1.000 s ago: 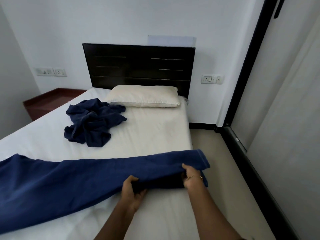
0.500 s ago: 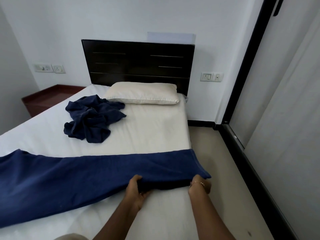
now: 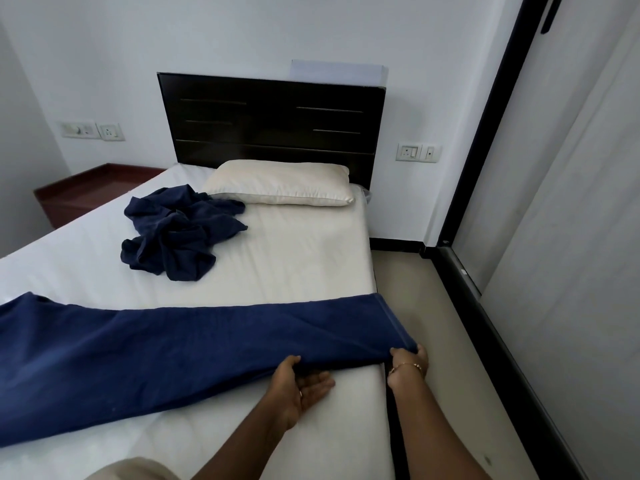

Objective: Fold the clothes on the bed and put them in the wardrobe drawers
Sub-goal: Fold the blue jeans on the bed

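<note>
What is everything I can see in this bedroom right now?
spread cloth: 1, dark blue, laid flat across the near bed
crumpled cloth: 1, dark blue, heaped beside the pillow
pillow: 1, cream, at the headboard
bed: 1, white sheet
headboard: 1, dark brown, against the wall
side table: 1, reddish brown, left of bed
switch plates: 2 groups, white, on the wall
wardrobe door: pale, black frame, right
left hand: grip on cloth's near edge
right hand: grip on cloth's corner
</note>
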### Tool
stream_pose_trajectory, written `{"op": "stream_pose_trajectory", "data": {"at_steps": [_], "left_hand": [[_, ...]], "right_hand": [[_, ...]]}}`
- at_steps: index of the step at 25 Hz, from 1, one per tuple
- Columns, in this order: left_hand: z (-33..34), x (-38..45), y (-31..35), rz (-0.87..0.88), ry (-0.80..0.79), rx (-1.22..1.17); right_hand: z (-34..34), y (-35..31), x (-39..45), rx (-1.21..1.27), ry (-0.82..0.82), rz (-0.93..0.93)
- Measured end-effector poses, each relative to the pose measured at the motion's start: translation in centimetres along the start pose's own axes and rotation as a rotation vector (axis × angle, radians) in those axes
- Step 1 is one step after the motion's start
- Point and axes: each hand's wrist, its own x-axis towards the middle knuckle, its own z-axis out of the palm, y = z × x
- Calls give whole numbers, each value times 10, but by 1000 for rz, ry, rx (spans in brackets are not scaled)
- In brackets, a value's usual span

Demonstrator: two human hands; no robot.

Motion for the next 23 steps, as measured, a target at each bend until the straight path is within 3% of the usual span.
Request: {"op": "stream_pose_trajectory", "data": {"at_steps": [2,3,6,7,9,10,12,14,15,17,20,22,23], "left_hand": [[7,-8,0,3,-57,310],[11,-12,2,109,-62,488],[2,6,10,811,182,1267],[-9,16,11,934,284,1547],[-32,36,8,807,347,1937],[-39,43,8,702,290,1997],[-38,49,11,587,183,1991],[-33,49,12,536,203,1943],[-27,47,18,515,204,1802],[-19,36,33,468,166,1140],[-30,6,76,268,44,232],[-54,-9,107,211,18,32],[-66,-13,116,225,51,57]], "right_hand": [[-1,-5,7,39,46,14],[0,-6,9,41,74,13],[-1,-11,9,45,183,-1],[-1,-11,11,75,203,24],[-2,-13,17,135,166,155],[-1,-15,19,134,147,207],[10,-22,18,107,50,227],[28,-39,-3,106,-105,46],[39,-45,-18,144,-182,-95],[63,-49,-64,55,-301,-403],[98,-3,-118,-398,-488,-736],[108,34,-144,-623,-740,-812],[110,47,-154,-710,-884,-814]]}}
